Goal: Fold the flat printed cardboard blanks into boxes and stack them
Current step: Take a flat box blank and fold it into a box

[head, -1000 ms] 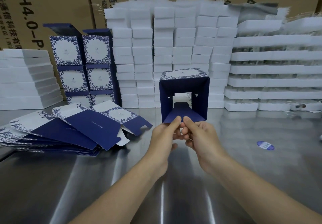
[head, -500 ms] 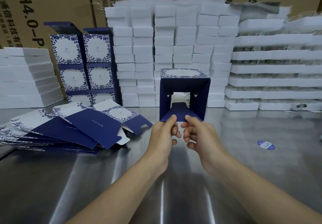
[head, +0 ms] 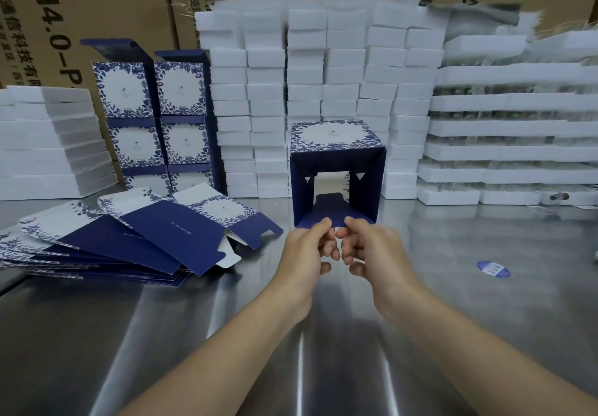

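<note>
Steel table [head: 97, 334] underfoot. White foam blocks [head: 323, 92] stacked at 12 o'clock; more foam trays [head: 504, 131] at 2 o'clock, slabs [head: 48, 144] at 10. Brown cartons [head: 97, 1] behind. Blue oval sticker [head: 493, 268], possibly label, at 3 o'clock.

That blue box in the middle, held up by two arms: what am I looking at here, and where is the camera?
There is no machine here. The camera sits on a person's head and looks down, so the two bare arms are theirs. The left hand and right hand pinch the near bottom edge of a half-folded box, open toward the camera, dark blue inside, with a white-and-blue leaf print on top. To the left, on the steel table, lies a fanned pile of flat blanks waiting to be folded. Behind it stand the finished boxes, stacked in two columns. The white blocks at the back look like foam inserts, in front of big brown cartons.
</note>
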A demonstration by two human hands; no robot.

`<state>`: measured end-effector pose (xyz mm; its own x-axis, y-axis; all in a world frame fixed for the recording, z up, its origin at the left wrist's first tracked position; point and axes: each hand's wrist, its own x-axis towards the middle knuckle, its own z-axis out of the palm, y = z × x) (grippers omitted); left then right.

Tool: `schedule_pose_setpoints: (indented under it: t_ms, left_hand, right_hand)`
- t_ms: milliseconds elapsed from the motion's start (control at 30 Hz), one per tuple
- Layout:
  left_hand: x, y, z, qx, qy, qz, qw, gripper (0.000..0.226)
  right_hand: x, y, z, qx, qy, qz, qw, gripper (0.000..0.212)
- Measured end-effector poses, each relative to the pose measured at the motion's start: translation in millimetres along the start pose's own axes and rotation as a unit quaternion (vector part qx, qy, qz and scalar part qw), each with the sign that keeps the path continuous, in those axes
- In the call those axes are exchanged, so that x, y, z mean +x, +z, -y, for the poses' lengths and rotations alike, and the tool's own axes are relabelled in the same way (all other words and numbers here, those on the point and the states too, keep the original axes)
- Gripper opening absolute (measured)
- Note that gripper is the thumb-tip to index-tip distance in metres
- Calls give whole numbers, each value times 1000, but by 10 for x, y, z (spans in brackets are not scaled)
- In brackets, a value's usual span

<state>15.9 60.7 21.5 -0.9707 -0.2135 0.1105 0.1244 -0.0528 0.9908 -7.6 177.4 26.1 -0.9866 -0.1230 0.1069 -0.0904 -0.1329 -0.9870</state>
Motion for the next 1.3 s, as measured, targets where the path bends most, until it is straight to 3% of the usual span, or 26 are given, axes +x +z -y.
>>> schedule_pose_setpoints:
  t_ms: [633, 867, 1300]
  left_hand:
    - [28, -39, -21, 12, -27, -63, 998, 33]
    - [64, -73, -34, 11, -3, -92, 996, 29]
    - [85, -81, -30, -43, -21, -72, 996, 30]
  right_hand:
    - [62, -37, -15, 7, 21, -70, 997, 33]
    - [118, -54, -26, -22, 27, -53, 998, 28]
    - [170, -120, -81, -33, -6, -20, 999, 22]
